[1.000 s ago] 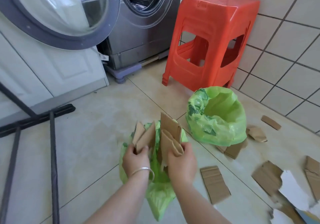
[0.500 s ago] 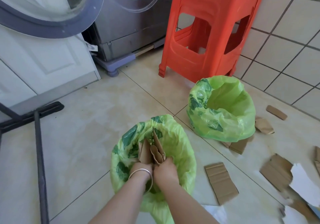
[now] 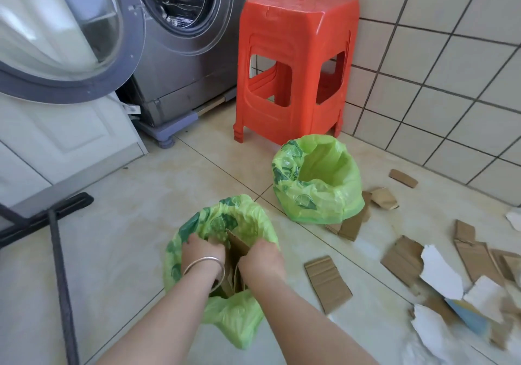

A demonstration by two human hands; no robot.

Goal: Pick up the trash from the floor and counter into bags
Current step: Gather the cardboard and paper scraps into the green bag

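Seen from above, looking down at a tiled floor [image 3: 118, 223]. At far left, a dark metal stand [image 3: 57, 254] flat on the tiles; above it, in the upper left of the frame, an open washing machine door [image 3: 64, 35] and the grey washing machine [image 3: 180, 63] behind.

Lower centre: a green bag [image 3: 245, 218] standing open on the floor, both arms reaching down into its mouth. Left hand [image 3: 201, 253], with a silver bracelet [image 3: 204, 263] at the wrist, curled over the left side of the opening; fingers dipped inside, so cannot tell whether gripping cardboard or only the plastic. Right hand [image 3: 260, 256] likewise curled at the right side, grip hidden. Between the two, brown cardboard pieces [image 3: 235, 247] poking upright inside the bag.

Centre right: a second green bag [image 3: 318, 184], open, just in front of a red plastic stool [image 3: 296, 63]. Lower right: a loose flat piece of cardboard [image 3: 327, 283] near the right hand, then a scatter of torn cardboard and white scraps [image 3: 439, 277] out to the right edge.

Step in hand, apparently: pushing a load of cardboard down into the nearer bag. Next, likely: letting go, pulling both hands out without dragging the thin bag over, then reaching right for the nearest loose piece.
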